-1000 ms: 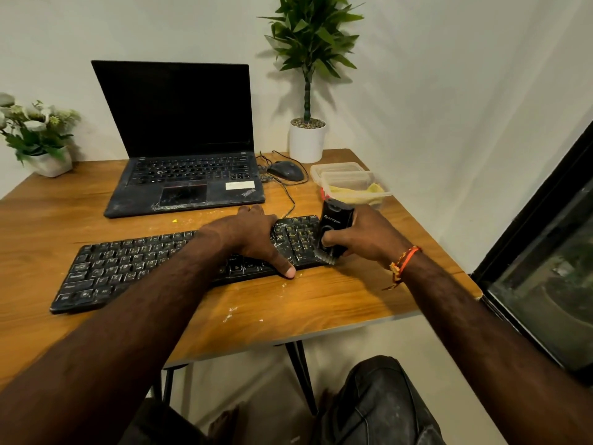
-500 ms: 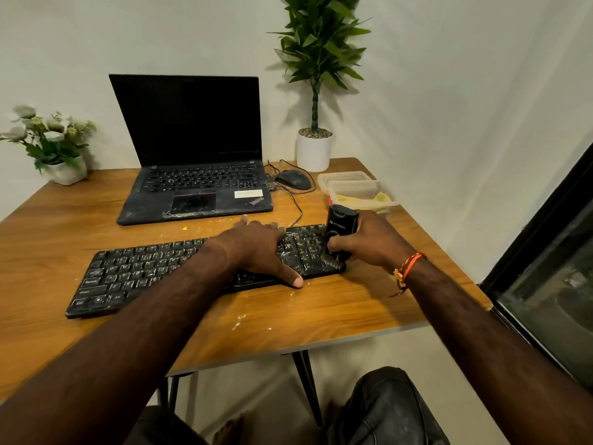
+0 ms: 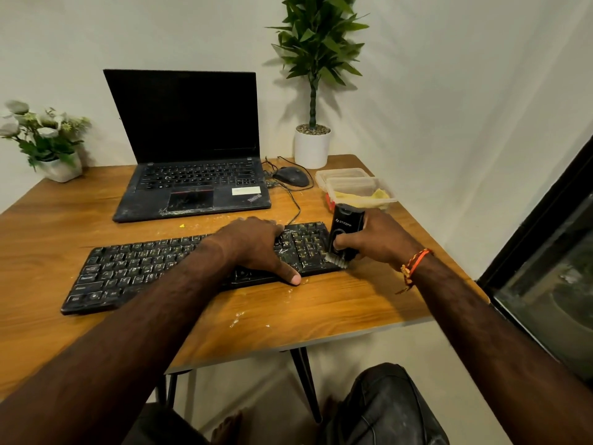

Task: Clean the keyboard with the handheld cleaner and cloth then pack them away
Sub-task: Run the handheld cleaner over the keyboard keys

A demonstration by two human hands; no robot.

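Wooden tabletop (image 3: 321,303) carries the keyboard (image 3: 154,264). Your left hand (image 3: 256,242) lies flat on its keys, pinning it; your right hand (image 3: 375,240) grips the handheld cleaner (image 3: 345,234), bristles on the right-end keys. Brushing step; next, sweep toward your left hand. Cloth (image 3: 375,195) waits in the container (image 3: 359,191) beyond your right hand.

Right hand (image 3: 380,242) around handheld cleaner (image 3: 345,231), bristles on keyboard (image 3: 160,264).

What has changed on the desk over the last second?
Very little. The right hand grips the handheld cleaner as before, its brush nudged slightly inward along the right end of the keyboard. The left hand stays pressed flat on the keys. Nothing was picked up or let go; the view only shifted.
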